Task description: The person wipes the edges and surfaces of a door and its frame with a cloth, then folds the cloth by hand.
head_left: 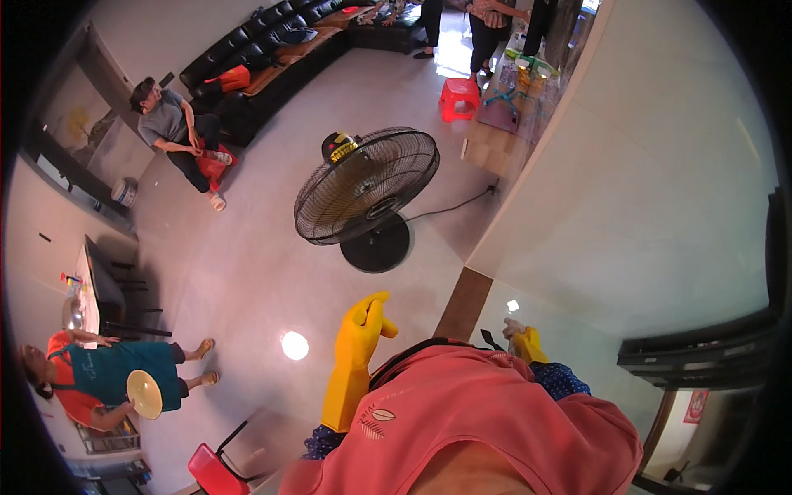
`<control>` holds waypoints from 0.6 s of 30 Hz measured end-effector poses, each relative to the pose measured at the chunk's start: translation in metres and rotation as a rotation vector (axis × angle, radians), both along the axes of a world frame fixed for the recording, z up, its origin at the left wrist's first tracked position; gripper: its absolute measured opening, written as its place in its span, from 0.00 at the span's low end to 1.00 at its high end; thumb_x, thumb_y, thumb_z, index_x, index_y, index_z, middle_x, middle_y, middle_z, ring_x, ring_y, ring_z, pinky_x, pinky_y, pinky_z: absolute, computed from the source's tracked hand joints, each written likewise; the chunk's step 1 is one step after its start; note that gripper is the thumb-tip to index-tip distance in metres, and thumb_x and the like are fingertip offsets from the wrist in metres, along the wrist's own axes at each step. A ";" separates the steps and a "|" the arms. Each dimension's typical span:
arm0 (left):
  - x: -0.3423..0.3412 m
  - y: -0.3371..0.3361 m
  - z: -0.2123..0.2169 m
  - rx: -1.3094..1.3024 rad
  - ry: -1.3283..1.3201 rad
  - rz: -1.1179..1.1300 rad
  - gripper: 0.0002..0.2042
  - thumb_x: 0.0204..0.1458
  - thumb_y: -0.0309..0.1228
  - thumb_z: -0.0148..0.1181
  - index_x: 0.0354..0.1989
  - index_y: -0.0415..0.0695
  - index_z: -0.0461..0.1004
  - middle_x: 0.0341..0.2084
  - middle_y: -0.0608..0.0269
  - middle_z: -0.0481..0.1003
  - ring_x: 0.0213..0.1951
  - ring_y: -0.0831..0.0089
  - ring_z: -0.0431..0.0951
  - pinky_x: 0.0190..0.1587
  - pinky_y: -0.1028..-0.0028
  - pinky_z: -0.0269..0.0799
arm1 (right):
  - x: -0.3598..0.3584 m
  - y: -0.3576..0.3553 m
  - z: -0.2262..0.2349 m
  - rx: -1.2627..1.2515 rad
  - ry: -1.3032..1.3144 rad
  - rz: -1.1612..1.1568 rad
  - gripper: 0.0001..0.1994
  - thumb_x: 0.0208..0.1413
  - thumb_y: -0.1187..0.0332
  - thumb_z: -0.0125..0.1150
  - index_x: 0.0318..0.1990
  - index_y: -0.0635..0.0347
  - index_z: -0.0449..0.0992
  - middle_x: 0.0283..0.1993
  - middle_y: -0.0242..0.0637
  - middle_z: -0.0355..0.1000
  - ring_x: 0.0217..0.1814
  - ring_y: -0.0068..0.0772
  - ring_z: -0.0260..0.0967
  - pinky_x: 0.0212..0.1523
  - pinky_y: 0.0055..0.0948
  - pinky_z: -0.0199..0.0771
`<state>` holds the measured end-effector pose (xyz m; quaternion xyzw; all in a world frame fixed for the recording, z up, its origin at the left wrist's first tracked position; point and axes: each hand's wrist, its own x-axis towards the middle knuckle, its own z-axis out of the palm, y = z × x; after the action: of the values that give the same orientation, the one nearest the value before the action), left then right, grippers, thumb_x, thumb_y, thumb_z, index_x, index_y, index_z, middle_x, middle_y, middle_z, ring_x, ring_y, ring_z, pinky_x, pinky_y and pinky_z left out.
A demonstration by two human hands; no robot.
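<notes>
At far left, a person in a teal apron (124,371) holding a pale round plate (145,393), well apart from the wearer. Left hand (363,326) in a yellow rubber glove, raised upright, fingers loosely curled toward the thumb, gripping nothing visible. Straight ahead and beyond it, a black pedestal fan (367,196) on the tiled floor, cage tilted up, cord running right toward the wall (643,198). Right hand (524,340), also yellow-gloved, mostly hidden behind the pink apron (478,412); closed around a small dark-edged thing, unclear what, close to the pale wall. Nearer the wall: the right. Red stool (459,97) far off above.
</notes>
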<state>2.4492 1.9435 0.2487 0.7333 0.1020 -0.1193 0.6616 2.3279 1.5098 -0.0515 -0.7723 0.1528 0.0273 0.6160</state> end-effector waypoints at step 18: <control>0.013 -0.006 0.000 0.063 0.044 -0.041 0.16 0.64 0.34 0.47 0.52 0.38 0.75 0.19 0.60 0.77 0.22 0.73 0.76 0.33 0.76 0.72 | 0.014 -0.029 -0.037 0.820 0.264 0.038 0.16 0.60 0.60 0.48 0.48 0.62 0.73 0.32 0.30 0.66 0.30 0.22 0.61 0.34 0.19 0.60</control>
<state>2.4626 1.9373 0.2489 0.7530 0.1049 -0.1457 0.6331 2.3417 1.4812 -0.0881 -0.4561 0.1924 0.1958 0.8465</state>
